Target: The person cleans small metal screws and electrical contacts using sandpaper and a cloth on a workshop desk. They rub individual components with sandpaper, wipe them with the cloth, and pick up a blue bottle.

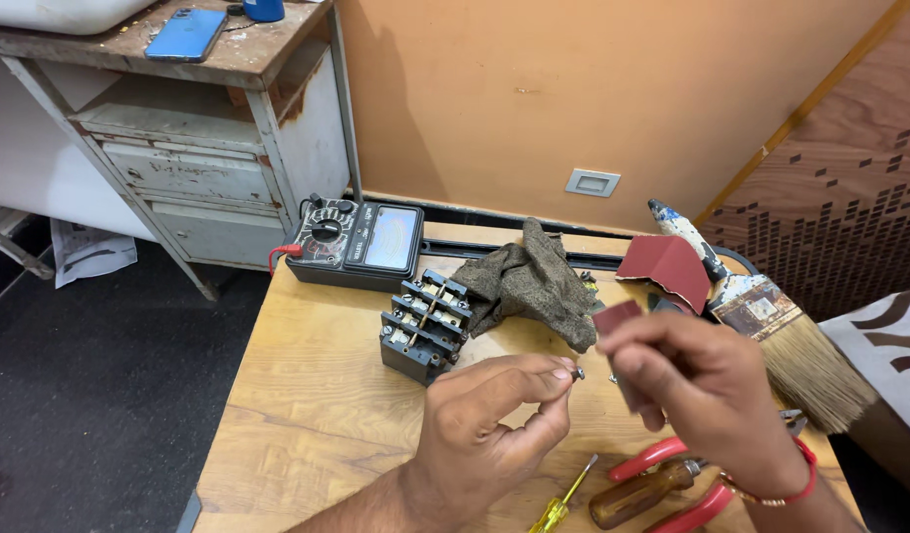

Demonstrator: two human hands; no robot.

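My left hand (494,424) pinches a small metal screw (578,373) between thumb and fingertips above the wooden table (307,415). Just to its right, my right hand (707,380) grips a small folded piece of red sandpaper (618,318), held close to the screw. A black electrical contactor block (425,324) with several metal terminals sits on the table behind my left hand. A larger folded sheet of red sandpaper (667,268) lies further back on the right.
An analog multimeter (356,242) and a crumpled grey-brown rag (534,281) lie at the table's back. A wide paintbrush (771,326) lies right. A yellow screwdriver (563,498), brown-handled screwdriver (637,494) and red-handled pliers (687,503) lie near the front. A worn cabinet (208,148) holding a blue phone (186,34) stands left.
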